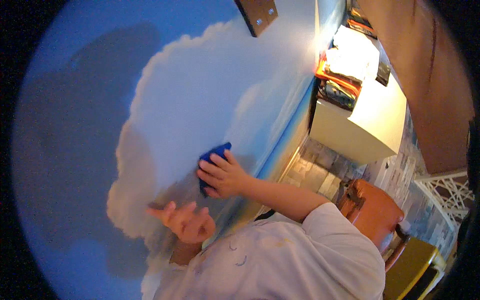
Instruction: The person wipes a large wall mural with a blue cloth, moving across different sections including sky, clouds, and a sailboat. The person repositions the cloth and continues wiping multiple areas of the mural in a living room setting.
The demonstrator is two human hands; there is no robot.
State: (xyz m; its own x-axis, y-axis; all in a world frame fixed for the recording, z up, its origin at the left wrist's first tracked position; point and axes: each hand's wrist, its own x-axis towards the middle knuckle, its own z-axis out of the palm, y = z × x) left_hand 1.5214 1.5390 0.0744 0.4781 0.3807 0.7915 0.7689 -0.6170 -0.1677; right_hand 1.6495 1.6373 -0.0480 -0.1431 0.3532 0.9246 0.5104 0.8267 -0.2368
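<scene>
My right hand (222, 175) presses a dark blue cloth (218, 150) against a wall painted with a blue sky and a large pale cloud (195, 100). Its fingers spread over the cloth, whose edges show above and to the left of them. Lower and to the left, my left hand (187, 223) is in front of the painted wall, close to the cloth but apart from it. Its index finger points out to the left and the other fingers are loosely bent, with nothing visible in them. Whether its fingertip touches the wall, I cannot tell.
A brown switch plate (258, 15) is on the wall at the top. To the right stands a white cabinet (360, 130) bearing a stack of colourful folded items (340, 89) and a small dark box (383, 74). An orange-brown chair (372, 210) and a yellow piece of furniture (412, 267) are nearer.
</scene>
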